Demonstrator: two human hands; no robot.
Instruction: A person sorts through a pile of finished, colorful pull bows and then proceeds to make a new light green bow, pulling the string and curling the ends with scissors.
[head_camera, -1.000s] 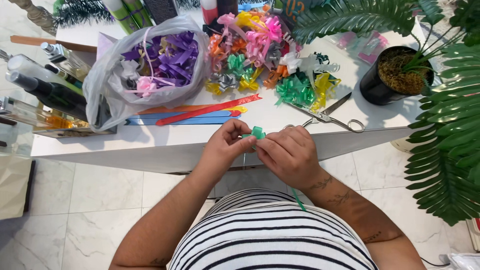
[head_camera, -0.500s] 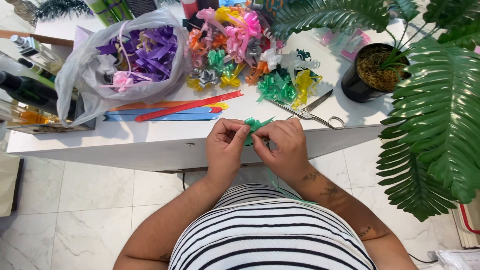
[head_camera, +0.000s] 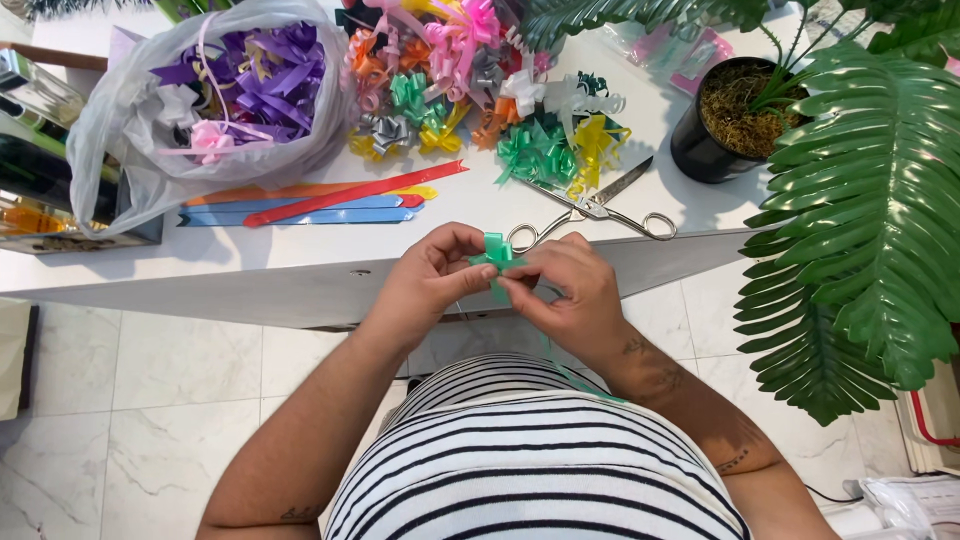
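White worktop (head_camera: 300, 250) carries bows and scissors (head_camera: 590, 208). Left hand (head_camera: 430, 275) & right hand (head_camera: 565, 290) meet at its near edge, both pinching green ribbon (head_camera: 495, 252) betw. fingertips; tail runs down toward the body, equidistant from both hands.

Bright, sharp daylight (soft shadows)

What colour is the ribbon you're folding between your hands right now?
Green, a teal-leaning shade; the ribbon shows best in the head view, pinched between both hands' fingers.

Green ribbon (head_camera: 497, 252), black-and-white striped shirt (head_camera: 530, 460), red strip (head_camera: 355, 192).
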